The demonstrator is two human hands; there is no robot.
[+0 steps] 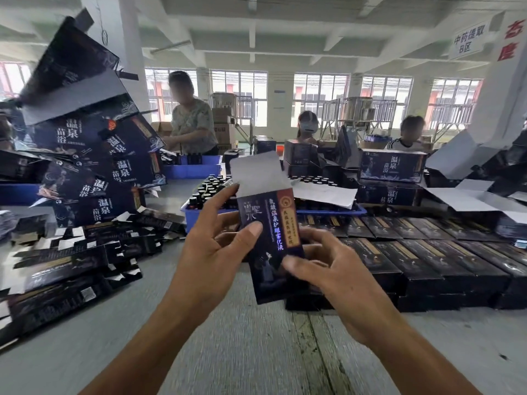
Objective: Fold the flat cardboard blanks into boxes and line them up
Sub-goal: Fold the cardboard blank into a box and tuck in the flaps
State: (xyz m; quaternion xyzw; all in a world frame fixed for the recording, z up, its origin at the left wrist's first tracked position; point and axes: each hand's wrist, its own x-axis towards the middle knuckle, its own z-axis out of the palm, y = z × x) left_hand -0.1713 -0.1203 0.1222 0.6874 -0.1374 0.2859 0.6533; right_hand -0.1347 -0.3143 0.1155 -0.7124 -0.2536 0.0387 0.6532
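Holding the dark box (271, 243) upright above the table (228, 352), we kept its white top flap (256, 172) standing open, probably so the body could be squared. Our left hand (212, 249) gripped its left side, thumb on the front; our right hand (322, 269) pinched its lower right edge. Finished boxes (427, 260) lay in rows at right, flat blanks (65, 266) at left. Behind, a blue crate (194, 215) held dark bottles (206, 189).

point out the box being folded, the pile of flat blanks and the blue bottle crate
box being folded (271, 238): head view, printed front panel
pile of flat blanks (65, 269): head view, top sheets
blue bottle crate (191, 220): head view, front wall
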